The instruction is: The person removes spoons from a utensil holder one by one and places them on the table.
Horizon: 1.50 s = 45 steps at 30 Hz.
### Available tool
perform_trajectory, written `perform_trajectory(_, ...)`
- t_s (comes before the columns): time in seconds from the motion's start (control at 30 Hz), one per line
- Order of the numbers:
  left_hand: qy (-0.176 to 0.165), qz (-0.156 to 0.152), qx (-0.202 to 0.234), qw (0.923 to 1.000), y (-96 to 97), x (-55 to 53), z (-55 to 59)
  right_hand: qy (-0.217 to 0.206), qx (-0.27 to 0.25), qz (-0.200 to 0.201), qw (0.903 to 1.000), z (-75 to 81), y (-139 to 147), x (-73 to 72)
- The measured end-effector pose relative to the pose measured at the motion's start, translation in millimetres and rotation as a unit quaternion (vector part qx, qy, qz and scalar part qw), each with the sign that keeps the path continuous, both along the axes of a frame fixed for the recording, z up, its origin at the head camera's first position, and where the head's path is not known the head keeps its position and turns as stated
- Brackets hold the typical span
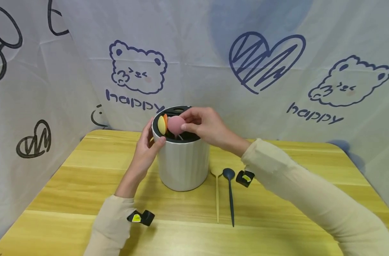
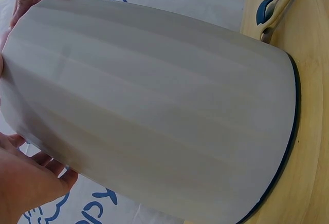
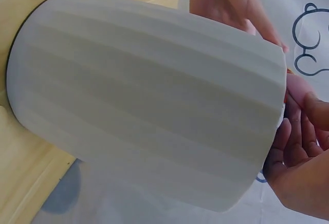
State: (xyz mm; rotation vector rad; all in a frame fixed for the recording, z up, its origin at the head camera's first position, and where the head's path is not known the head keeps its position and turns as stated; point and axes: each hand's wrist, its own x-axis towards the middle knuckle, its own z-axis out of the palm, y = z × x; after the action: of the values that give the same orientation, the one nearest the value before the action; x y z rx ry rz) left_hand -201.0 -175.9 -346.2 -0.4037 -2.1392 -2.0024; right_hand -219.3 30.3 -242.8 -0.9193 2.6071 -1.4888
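A white ribbed utensil holder (image 1: 183,167) with a black inner rim stands upright on the table. My left hand (image 1: 143,154) grips its left side near the top, thumb at the rim. Over the opening, my right hand (image 1: 205,124) pinches a pink spoon (image 1: 176,125) by its round head, the handle pointing down into the holder. Beside it, a yellow spoon head (image 1: 161,125) and an orange one (image 1: 165,119) stick up inside. In the right wrist view the pink head (image 3: 299,89) shows between thumb and fingers past the rim. Their lower parts are hidden by the holder's wall.
A yellow spoon (image 1: 217,195) and a dark blue spoon (image 1: 230,199) lie side by side on the wooden table (image 1: 277,220), right of the holder. A printed white cloth (image 1: 201,46) hangs behind the table and along its sides.
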Motion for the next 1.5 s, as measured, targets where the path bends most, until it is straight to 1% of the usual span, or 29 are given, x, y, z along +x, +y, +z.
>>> perform_trajectory(0.3,0.004,0.003,0.000,1.0000,0.5,0.5,-0.4,0.017,-0.029,0.001,0.9994,10.8,3,2.5)
perform_trajectory(0.47,0.003,0.006,-0.003,1.0000,0.1,1.3,-1.4,0.035,-0.043,0.000,0.9985,18.7,6,6.3)
perform_trajectory(0.63,0.002,0.006,-0.001,1.0000,0.5,0.6,-2.1,0.055,-0.046,-0.003,0.9974,26.9,9,7.5)
perform_trajectory(0.83,0.002,0.007,0.002,1.0000,1.2,1.7,-2.1,0.073,-0.062,-0.008,0.9953,42.6,16,9.8)
perform_trajectory(1.03,0.004,0.008,0.003,1.0000,1.0,0.0,-2.0,0.085,-0.070,-0.024,0.9936,59.8,23,10.9)
perform_trajectory(1.23,0.009,0.008,0.004,0.9999,0.1,0.8,-3.3,0.085,-0.094,-0.019,0.9918,69.4,27,14.9)
perform_trajectory(1.33,0.010,0.008,0.003,0.9999,-0.3,1.3,-4.1,0.082,-0.100,-0.025,0.9913,73.6,29,17.4)
perform_trajectory(1.43,0.011,0.007,0.004,0.9999,0.1,1.5,-4.4,0.094,-0.106,-0.036,0.9893,79.7,33,20.0)
perform_trajectory(1.5,0.012,0.006,0.004,0.9999,0.6,1.4,-4.1,0.101,-0.118,-0.034,0.9873,84.6,37,22.4)
